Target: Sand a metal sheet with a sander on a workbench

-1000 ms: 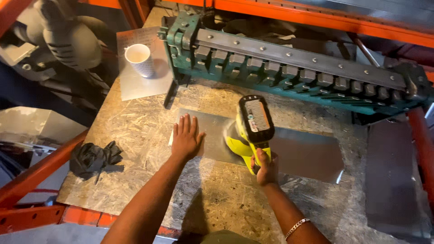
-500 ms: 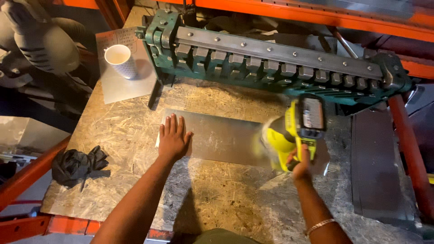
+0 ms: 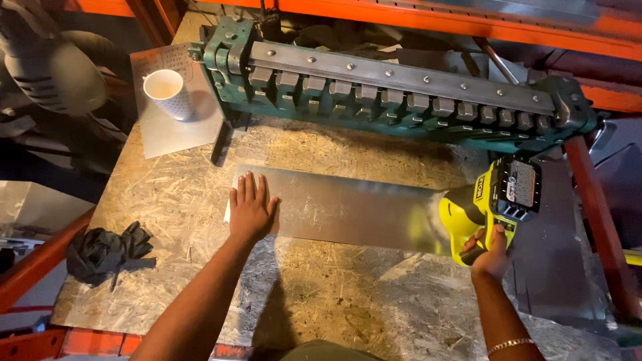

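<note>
A long grey sheet of metal (image 3: 354, 210) lies flat on the chipboard bench top (image 3: 180, 267). My left hand (image 3: 251, 207) presses flat on the sheet's left end, fingers spread. My right hand (image 3: 491, 251) grips the handle of a yellow-green cordless power tool (image 3: 491, 204) with a black battery pack, which sits on the right end of the sheet. What the tool's working face looks like is hidden underneath it.
A green metal bending brake (image 3: 401, 93) spans the back of the bench. A white paper cup (image 3: 167, 93) stands on a small metal sheet (image 3: 170, 130) at the back left. Black gloves (image 3: 107, 251) lie at the left edge. More sheet metal (image 3: 555, 267) lies on the right, beside orange rack posts (image 3: 602, 227).
My right hand has slid the power tool along the sheet from near its middle to its right end. My left hand has stayed flat on the left end.
</note>
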